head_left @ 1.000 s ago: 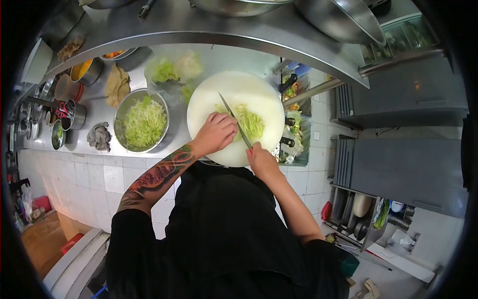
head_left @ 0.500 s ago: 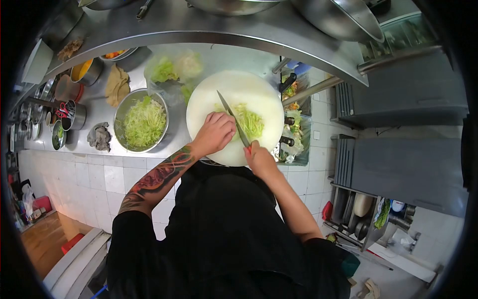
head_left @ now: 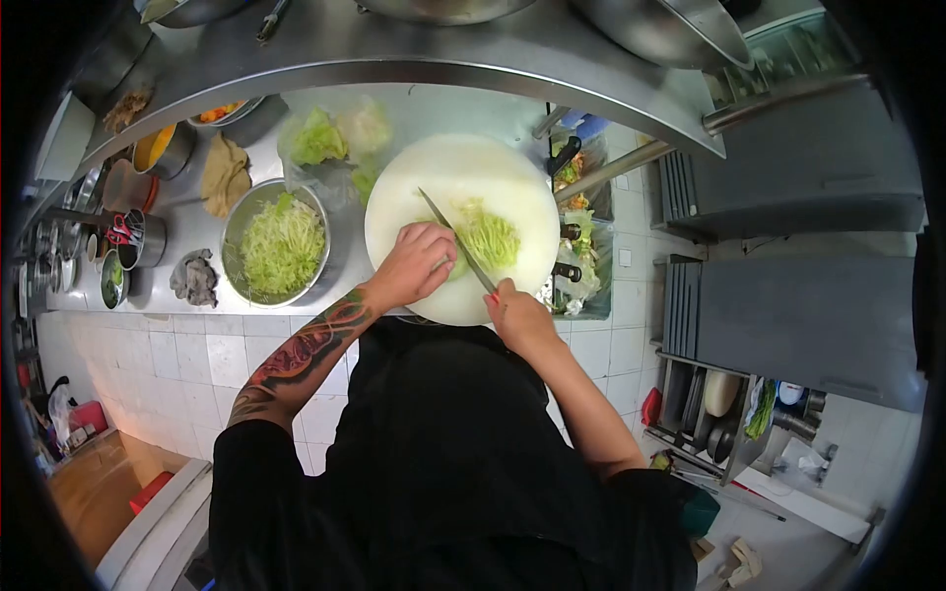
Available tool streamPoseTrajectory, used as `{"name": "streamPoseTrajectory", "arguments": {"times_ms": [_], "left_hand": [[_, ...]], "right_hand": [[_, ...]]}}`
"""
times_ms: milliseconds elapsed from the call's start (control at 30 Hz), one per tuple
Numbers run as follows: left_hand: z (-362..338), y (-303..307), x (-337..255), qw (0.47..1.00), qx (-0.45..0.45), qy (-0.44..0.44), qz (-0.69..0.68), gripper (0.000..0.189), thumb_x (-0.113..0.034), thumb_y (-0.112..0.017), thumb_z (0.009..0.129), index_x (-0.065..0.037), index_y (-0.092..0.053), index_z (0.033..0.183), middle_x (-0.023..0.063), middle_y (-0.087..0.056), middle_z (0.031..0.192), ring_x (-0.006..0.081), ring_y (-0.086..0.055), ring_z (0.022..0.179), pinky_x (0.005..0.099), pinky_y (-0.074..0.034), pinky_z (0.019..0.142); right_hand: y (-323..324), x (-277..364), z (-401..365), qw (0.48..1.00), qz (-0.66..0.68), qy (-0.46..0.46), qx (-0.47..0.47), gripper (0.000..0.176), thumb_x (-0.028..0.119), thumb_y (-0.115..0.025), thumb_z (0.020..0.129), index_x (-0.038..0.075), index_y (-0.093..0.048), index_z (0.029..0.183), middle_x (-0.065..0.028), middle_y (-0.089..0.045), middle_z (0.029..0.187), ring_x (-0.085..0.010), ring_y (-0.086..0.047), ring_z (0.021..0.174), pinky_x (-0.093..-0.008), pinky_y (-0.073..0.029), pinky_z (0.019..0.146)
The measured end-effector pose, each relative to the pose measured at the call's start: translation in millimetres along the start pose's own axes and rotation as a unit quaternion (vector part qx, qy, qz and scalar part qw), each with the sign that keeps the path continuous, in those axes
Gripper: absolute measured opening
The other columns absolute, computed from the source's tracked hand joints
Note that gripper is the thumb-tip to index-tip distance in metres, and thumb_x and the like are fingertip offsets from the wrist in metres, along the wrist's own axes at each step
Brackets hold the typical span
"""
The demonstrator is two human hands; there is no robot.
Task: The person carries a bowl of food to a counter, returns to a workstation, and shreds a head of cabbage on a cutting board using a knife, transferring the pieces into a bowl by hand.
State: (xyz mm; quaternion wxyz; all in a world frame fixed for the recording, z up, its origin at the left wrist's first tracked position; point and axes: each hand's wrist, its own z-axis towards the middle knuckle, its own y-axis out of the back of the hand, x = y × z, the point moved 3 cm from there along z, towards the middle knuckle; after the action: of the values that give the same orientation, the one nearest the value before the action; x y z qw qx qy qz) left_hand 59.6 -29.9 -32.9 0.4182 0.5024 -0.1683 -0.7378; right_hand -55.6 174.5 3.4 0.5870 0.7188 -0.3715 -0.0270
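Note:
On the round white cutting board (head_left: 414, 167), my right hand (head_left: 520, 317) grips the red handle of a kitchen knife (head_left: 457, 239). Its long blade lies diagonally, tip pointing up and left. My left hand (head_left: 418, 262) is closed, fingers curled down on a piece of lettuce (head_left: 459, 267) just left of the blade. Most of that piece is hidden under the hand. Right of the blade sits a heap of shredded lettuce (head_left: 493, 238). More shreds fill a steel bowl (head_left: 329, 258) left of the board.
Behind the board, a clear plastic bag (head_left: 355, 123) holds lettuce leaves. A tan cloth (head_left: 225, 175) and a grey rag (head_left: 194, 278) lie on the steel counter. An overhead shelf (head_left: 414, 74) crosses the far side. Black-handled knives (head_left: 565, 158) and a scrap bin (head_left: 595, 307) are at the right.
The knife and my left hand have shifted slightly left across the board. The shredded heap right of the blade looks a little broader. The whole view has moved slightly.

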Motion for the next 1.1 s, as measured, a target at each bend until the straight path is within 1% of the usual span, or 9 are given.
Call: {"name": "streamPoseTrajectory", "arguments": {"times_ms": [67,167,300,467,567,667,700,967,1100], "left_hand": [[-1.8,-2.0,-0.3,1.000,0.006,-0.002,-0.005,0.016,-0.012,-0.071,0.093,-0.011,-0.062,0.107,0.0097,-0.060,0.122,0.0344,-0.055,0.121,0.0476,-0.039,0.107],[-2.6,-4.3,-0.2,1.000,-0.013,-0.001,-0.002,0.016,-0.012,-0.071,0.093,-0.011,-0.062,0.106,0.0095,-0.060,0.121,0.0341,-0.056,0.121,0.0476,-0.039,0.106],[-3.8,-2.9,-2.4,1.000,-0.010,0.000,0.002,0.016,-0.011,-0.071,0.092,-0.010,-0.062,0.105,0.0096,-0.060,0.120,0.0341,-0.056,0.120,0.0475,-0.039,0.106],[-4.3,-6.3,-1.4,0.999,-0.029,0.015,0.008,0.016,-0.010,-0.071,0.092,-0.010,-0.062,0.104,0.0095,-0.061,0.119,0.0346,-0.056,0.120,0.0476,-0.039,0.106],[-4.6,-4.8,-2.7,1.000,-0.022,0.010,0.005,0.015,-0.010,-0.071,0.092,-0.010,-0.062,0.104,0.0095,-0.061,0.119,0.0349,-0.056,0.120,0.0476,-0.039,0.106],[-4.7,-9.0,-1.4,0.999,-0.046,0.018,0.011,0.015,-0.010,-0.071,0.092,-0.010,-0.062,0.104,0.0097,-0.062,0.120,0.0350,-0.056,0.120,0.0473,-0.039,0.106],[-4.5,-9.6,-2.9,0.999,-0.047,0.018,0.010,0.015,-0.010,-0.071,0.092,-0.010,-0.062,0.104,0.0097,-0.062,0.120,0.0350,-0.056,0.120,0.0473,-0.039,0.106],[-3.5,24.6,-10.2,0.998,0.063,-0.012,-0.027,0.029,-0.012,-0.072,0.092,-0.008,-0.064,0.120,0.0128,-0.060,0.128,0.0381,-0.055,0.127,0.0486,-0.042,0.110],[-2.7,21.8,-6.3,0.997,0.069,-0.027,-0.017,0.030,-0.013,-0.072,0.093,-0.008,-0.064,0.121,0.0124,-0.061,0.129,0.0381,-0.055,0.127,0.0476,-0.043,0.110]], "right_hand": [[30.9,12.6,-23.9,0.999,0.000,-0.034,0.031,0.033,0.032,-0.056,0.110,-0.002,-0.056,0.108,-0.0275,-0.075,0.085,-0.0496,-0.073,0.082,-0.0577,-0.058,0.074],[2.6,7.9,-12.1,0.998,0.007,-0.060,0.029,0.035,0.033,-0.056,0.110,-0.001,-0.056,0.108,-0.0280,-0.075,0.089,-0.0492,-0.074,0.085,-0.0584,-0.057,0.078],[20.9,13.5,-8.6,0.998,0.022,-0.043,0.036,0.035,0.033,-0.056,0.109,-0.002,-0.056,0.108,-0.0287,-0.075,0.091,-0.0505,-0.073,0.087,-0.0588,-0.057,0.080],[-11.1,1.2,-1.2,0.999,0.026,-0.032,0.023,0.035,0.033,-0.057,0.109,-0.002,-0.056,0.107,-0.0290,-0.075,0.089,-0.0497,-0.074,0.086,-0.0595,-0.057,0.079],[27.0,16.4,-11.7,0.998,0.020,-0.033,0.047,0.037,0.034,-0.057,0.109,-0.002,-0.056,0.107,-0.0292,-0.074,0.087,-0.0504,-0.073,0.085,-0.0600,-0.057,0.078],[-7.3,5.7,-2.9,0.998,0.021,-0.051,0.038,0.038,0.035,-0.058,0.109,-0.003,-0.056,0.106,-0.0292,-0.074,0.086,-0.0504,-0.073,0.084,-0.0592,-0.057,0.077],[-27.4,-8.1,10.4,0.999,0.053,0.000,0.013,0.039,0.036,-0.059,0.109,-0.004,-0.056,0.107,-0.0295,-0.073,0.085,-0.0508,-0.072,0.082,-0.0587,-0.057,0.076],[31.7,2.8,-28.8,1.000,-0.027,0.010,0.012,0.033,0.030,-0.061,0.108,-0.002,-0.053,0.107,-0.0272,-0.072,0.076,-0.0488,-0.072,0.071,-0.0577,-0.056,0.064],[33.6,9.5,-38.8,0.999,-0.017,-0.016,0.029,0.034,0.031,-0.060,0.108,-0.001,-0.052,0.108,-0.0280,-0.073,0.079,-0.0494,-0.073,0.075,-0.0580,-0.057,0.067]]}}
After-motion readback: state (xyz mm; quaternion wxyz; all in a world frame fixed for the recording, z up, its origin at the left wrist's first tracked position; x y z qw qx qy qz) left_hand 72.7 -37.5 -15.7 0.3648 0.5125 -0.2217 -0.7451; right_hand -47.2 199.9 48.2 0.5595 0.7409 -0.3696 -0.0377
